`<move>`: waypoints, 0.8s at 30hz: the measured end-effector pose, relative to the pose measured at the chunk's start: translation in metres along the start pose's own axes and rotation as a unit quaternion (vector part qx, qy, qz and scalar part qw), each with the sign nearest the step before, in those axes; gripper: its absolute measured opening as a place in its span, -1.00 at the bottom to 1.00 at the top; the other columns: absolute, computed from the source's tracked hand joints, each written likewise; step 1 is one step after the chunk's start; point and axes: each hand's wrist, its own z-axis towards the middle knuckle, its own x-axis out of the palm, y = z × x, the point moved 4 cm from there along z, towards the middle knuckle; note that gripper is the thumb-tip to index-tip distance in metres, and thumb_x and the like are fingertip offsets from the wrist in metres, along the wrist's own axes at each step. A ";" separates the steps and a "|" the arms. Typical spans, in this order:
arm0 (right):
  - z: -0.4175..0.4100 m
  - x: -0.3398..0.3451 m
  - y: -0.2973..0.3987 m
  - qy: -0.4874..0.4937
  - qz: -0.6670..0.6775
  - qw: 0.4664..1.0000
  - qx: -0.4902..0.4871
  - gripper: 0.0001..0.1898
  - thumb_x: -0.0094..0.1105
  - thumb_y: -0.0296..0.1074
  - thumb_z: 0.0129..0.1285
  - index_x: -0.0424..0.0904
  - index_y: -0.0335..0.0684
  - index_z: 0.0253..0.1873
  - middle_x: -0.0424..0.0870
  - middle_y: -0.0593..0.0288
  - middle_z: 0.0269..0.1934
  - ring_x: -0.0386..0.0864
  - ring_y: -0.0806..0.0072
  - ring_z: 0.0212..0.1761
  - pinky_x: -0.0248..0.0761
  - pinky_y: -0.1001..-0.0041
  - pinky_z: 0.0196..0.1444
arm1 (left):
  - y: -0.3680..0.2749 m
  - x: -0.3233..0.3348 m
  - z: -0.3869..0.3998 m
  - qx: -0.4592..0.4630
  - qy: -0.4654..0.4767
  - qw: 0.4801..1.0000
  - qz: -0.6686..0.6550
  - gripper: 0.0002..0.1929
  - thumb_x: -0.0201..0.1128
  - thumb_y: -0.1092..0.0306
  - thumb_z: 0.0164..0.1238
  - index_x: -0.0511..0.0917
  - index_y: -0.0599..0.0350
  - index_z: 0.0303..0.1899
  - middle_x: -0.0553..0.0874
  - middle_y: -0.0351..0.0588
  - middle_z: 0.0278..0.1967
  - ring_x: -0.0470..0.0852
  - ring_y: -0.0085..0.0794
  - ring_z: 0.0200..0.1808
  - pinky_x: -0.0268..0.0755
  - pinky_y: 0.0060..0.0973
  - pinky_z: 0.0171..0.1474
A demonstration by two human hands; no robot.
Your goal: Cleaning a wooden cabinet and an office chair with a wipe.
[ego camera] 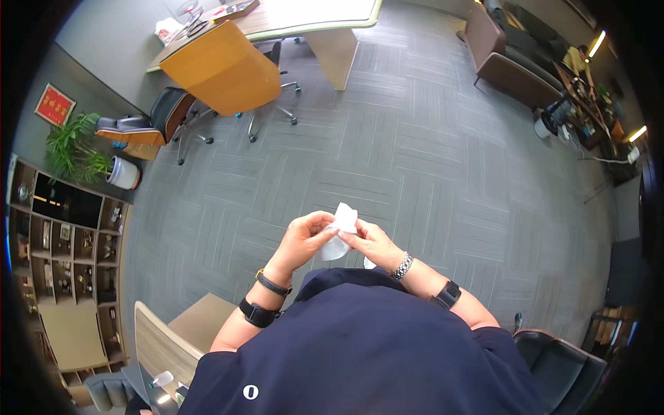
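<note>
In front of my chest, a crumpled white tissue or thin cloth (pixel 334 250) is pinched between both hands. My left hand (pixel 306 238) grips its left side with thumb and fingers; a dark braided band sits on that wrist. From the other side my right hand (pixel 374 242) holds it, thumb tip close to the left thumb, a metal-link watch band or bracelet on the wrist. Part of the white piece sticks up above the fingers and part hangs below them. Both forearms wear black straps. The material is too small to tell exactly.
Below lies grey patterned carpet (pixel 363 155). Ahead left, an orange-backed office chair (pixel 223 70) stands at a desk (pixel 280 21). A wooden table (pixel 166 337) is at lower left, a black leather chair (pixel 557 368) at lower right. A person (pixel 575 59) is at far upper right.
</note>
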 end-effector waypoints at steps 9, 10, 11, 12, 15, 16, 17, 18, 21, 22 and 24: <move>0.080 -0.024 -0.003 -0.036 0.012 0.994 0.103 -0.71 0.15 -0.30 0.48 0.70 -0.29 0.15 0.77 0.29 -0.02 0.62 0.60 0.06 0.48 0.49 0.14 | 0.015 -0.054 0.042 -0.073 -0.002 0.995 0.060 -0.69 0.29 0.58 0.43 0.69 0.15 0.15 0.69 -0.31 -0.25 0.62 -0.75 -0.30 0.53 -0.71 -0.22; 0.094 -0.028 -0.011 -0.020 0.042 0.995 0.092 -0.67 0.16 -0.33 0.47 0.66 -0.27 0.24 0.76 0.29 0.03 0.63 0.59 0.09 0.47 0.49 0.17 | 0.016 -0.063 0.048 -0.075 -0.001 0.996 0.054 -0.69 0.27 0.57 0.44 0.69 0.15 0.15 0.70 -0.30 -0.26 0.63 -0.73 -0.30 0.54 -0.70 -0.21; 0.106 -0.028 -0.012 -0.018 0.040 0.995 0.093 -0.67 0.16 -0.33 0.47 0.66 -0.27 0.24 0.76 0.29 0.03 0.63 0.59 0.09 0.47 0.49 0.17 | 0.017 -0.073 0.054 -0.075 0.000 0.996 0.048 -0.70 0.25 0.57 0.46 0.68 0.14 0.16 0.70 -0.29 -0.26 0.64 -0.72 -0.29 0.55 -0.70 -0.20; 0.121 -0.030 -0.009 -0.031 0.045 0.995 0.083 -0.66 0.16 -0.35 0.47 0.63 -0.27 0.27 0.75 0.29 0.05 0.63 0.59 0.09 0.47 0.49 0.18 | 0.019 -0.084 0.063 -0.073 0.001 0.996 0.053 -0.69 0.22 0.55 0.48 0.68 0.14 0.18 0.70 -0.29 -0.28 0.65 -0.71 -0.29 0.57 -0.68 -0.20; 0.170 -0.031 -0.001 -0.048 0.027 0.998 0.035 -0.59 0.14 -0.40 0.47 0.52 -0.25 0.37 0.72 0.28 0.10 0.64 0.58 0.08 0.51 0.47 0.14 | 0.023 -0.121 0.087 -0.079 0.008 0.997 0.024 -0.69 0.22 0.53 0.49 0.66 0.14 0.20 0.71 -0.27 -0.29 0.66 -0.68 -0.28 0.58 -0.64 -0.17; 0.184 -0.028 0.006 -0.052 0.041 0.996 0.053 -0.58 0.14 -0.40 0.47 0.52 -0.22 0.38 0.71 0.30 0.11 0.64 0.58 0.08 0.52 0.47 0.12 | 0.022 -0.137 0.094 -0.076 0.004 0.997 0.023 -0.69 0.22 0.53 0.49 0.66 0.14 0.20 0.71 -0.27 -0.29 0.66 -0.68 -0.28 0.58 -0.64 -0.17; 0.200 -0.025 0.011 -0.056 0.055 0.994 0.070 -0.58 0.13 -0.39 0.48 0.52 -0.19 0.39 0.69 0.32 0.13 0.64 0.58 0.09 0.54 0.47 0.09 | 0.020 -0.153 0.101 -0.064 0.004 0.996 0.056 -0.68 0.23 0.51 0.50 0.65 0.13 0.21 0.71 -0.25 -0.28 0.67 -0.66 -0.27 0.60 -0.61 -0.15; 0.216 -0.020 0.013 -0.049 0.068 0.994 0.073 -0.61 0.13 -0.40 0.47 0.56 -0.19 0.35 0.71 0.30 0.11 0.65 0.57 0.08 0.56 0.47 0.07 | 0.016 -0.169 0.108 -0.051 0.004 0.995 0.090 -0.68 0.23 0.49 0.51 0.64 0.13 0.22 0.72 -0.24 -0.28 0.67 -0.64 -0.27 0.61 -0.58 -0.13; 0.266 -0.005 0.025 0.023 0.034 0.995 0.088 -0.65 0.13 -0.39 0.46 0.61 -0.20 0.28 0.72 0.30 0.10 0.66 0.57 0.07 0.56 0.48 0.07 | 0.005 -0.217 0.123 -0.050 -0.006 0.993 0.110 -0.68 0.25 0.46 0.52 0.63 0.11 0.24 0.72 -0.22 -0.26 0.68 -0.62 -0.27 0.62 -0.55 -0.10; 0.283 0.004 0.030 0.026 0.033 0.995 0.086 -0.65 0.13 -0.39 0.46 0.61 -0.20 0.28 0.72 0.30 0.10 0.66 0.57 0.07 0.56 0.48 0.07 | 0.005 -0.235 0.126 -0.048 -0.010 0.993 0.112 -0.68 0.25 0.46 0.52 0.63 0.11 0.24 0.72 -0.22 -0.26 0.68 -0.62 -0.27 0.62 -0.55 -0.10; 0.315 0.022 0.039 0.014 0.046 0.994 0.095 -0.69 0.14 -0.37 0.46 0.64 -0.25 0.23 0.73 0.26 0.09 0.66 0.55 0.10 0.55 0.47 0.10 | 0.009 -0.274 0.129 -0.042 -0.035 0.993 0.101 -0.67 0.26 0.45 0.52 0.63 0.09 0.24 0.73 -0.21 -0.25 0.68 -0.61 -0.26 0.62 -0.55 -0.10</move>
